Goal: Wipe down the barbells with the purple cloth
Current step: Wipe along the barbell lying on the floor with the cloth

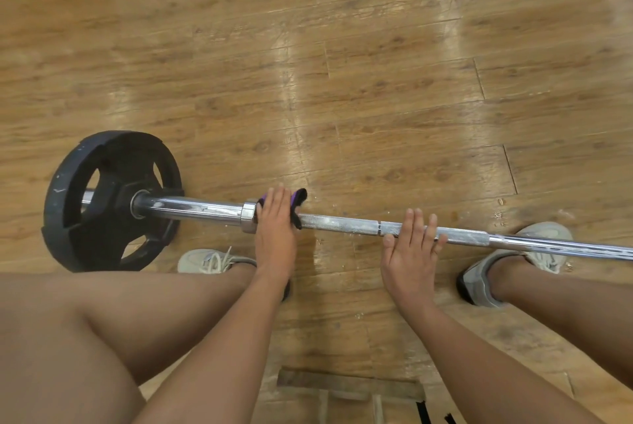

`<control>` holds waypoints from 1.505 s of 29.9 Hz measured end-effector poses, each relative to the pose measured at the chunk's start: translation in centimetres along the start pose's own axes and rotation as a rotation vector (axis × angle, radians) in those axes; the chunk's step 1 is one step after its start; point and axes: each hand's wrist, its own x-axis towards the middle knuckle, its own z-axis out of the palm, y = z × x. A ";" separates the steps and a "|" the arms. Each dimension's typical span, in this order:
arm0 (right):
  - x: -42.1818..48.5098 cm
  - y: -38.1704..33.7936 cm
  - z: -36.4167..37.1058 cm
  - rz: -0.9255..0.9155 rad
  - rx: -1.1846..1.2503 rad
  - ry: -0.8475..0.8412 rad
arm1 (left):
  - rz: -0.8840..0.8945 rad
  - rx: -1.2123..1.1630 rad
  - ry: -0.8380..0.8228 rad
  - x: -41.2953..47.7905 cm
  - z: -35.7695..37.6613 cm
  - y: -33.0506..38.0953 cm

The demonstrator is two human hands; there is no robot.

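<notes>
A barbell (342, 222) lies on the wooden plank floor (376, 64), running from the left edge of the scene to the right. At its left end a black weight plate (109, 201) stands on edge on the thick chrome sleeve (191, 209), and the sleeve ends at a collar (249, 216).

The purple cloth (299, 201) is draped over the thinner knurled shaft just to the right of that collar. It shows purple at one side of the hand and dark at the other. The left hand (275, 221) lies flat on top of it, fingers (279, 194) straight and close together, pressing the cloth onto the bar.

The right hand (411, 245) rests on the bare shaft further right, well apart from the cloth. Its fingers (416, 221) are straight and slightly spread across the bar, holding nothing.

A pale sneaker (209, 261) sits near the plate and another (534, 254) under the bar at right, with bare knees in the near foreground
</notes>
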 end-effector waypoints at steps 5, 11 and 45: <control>0.9 0.0 -0.2 0.002 0.014 0.002 | 0.122 0.020 -0.043 -2.2 1.2 0.4; 2.3 -0.3 -0.7 -0.012 0.026 -0.016 | 0.032 0.041 -0.006 -0.3 0.1 -1.0; 12.7 -1.9 -3.5 0.004 0.053 -0.246 | 0.015 0.041 0.082 6.5 3.4 3.5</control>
